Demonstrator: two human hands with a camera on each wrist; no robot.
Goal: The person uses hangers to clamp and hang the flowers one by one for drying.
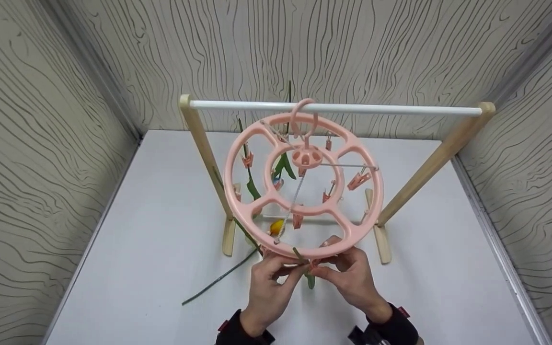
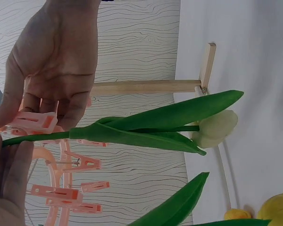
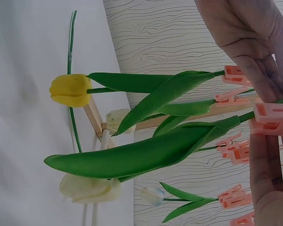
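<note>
A round pink plastic clip hanger [image 1: 303, 184] hangs by its hook from the white rail of a wooden stand [image 1: 333, 109] on a white table [image 1: 137, 239]. At the hanger's near rim, the left hand [image 1: 270, 287] pinches the green stem of a white artificial tulip [image 2: 132, 134], and the right hand [image 1: 350, 278] pinches a pink plastic clip [image 3: 272, 118] at that same stem. In the head view this tulip is almost wholly hidden below the rim; the left wrist view shows its pale bloom hanging under the hanger, leaves spread. The right wrist view alone shows other flowers clipped to the hanger: a yellow tulip [image 3: 70, 89] and a pale bluish bud [image 3: 152, 195]. A loose green stem [image 1: 218, 280] lies on the table, left of the hanger.
</note>
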